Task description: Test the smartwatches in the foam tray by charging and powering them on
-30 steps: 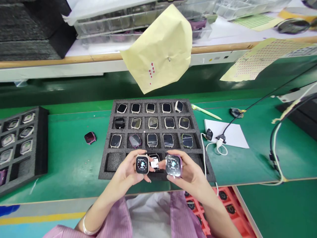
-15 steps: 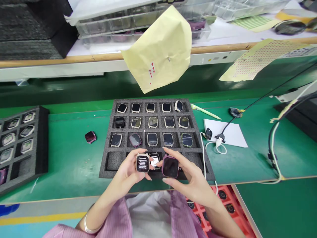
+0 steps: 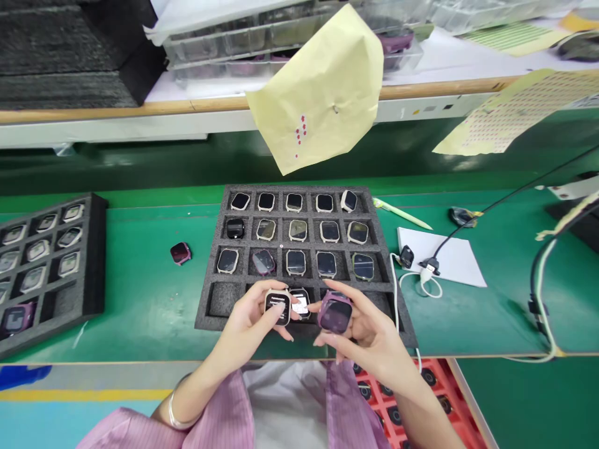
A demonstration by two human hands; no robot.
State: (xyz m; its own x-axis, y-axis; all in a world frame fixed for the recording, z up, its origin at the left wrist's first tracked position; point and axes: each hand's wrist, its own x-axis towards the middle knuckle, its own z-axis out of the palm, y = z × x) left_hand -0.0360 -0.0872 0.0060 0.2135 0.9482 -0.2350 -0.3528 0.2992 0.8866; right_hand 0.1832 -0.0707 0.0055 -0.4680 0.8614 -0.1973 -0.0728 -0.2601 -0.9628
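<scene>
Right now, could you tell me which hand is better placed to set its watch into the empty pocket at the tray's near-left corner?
Left, probably. The left hand, holding the beige watch, is beside that empty pocket; the right hand, with the purple watch, would have to cross it.

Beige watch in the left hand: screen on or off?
On. The beige square smartwatch in the left hand shows lines of white text on its screen; the purple square smartwatch in the right hand is dark.

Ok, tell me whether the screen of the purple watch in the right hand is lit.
No, the purple watch in the right hand shows a dark screen with no display on it.
</scene>
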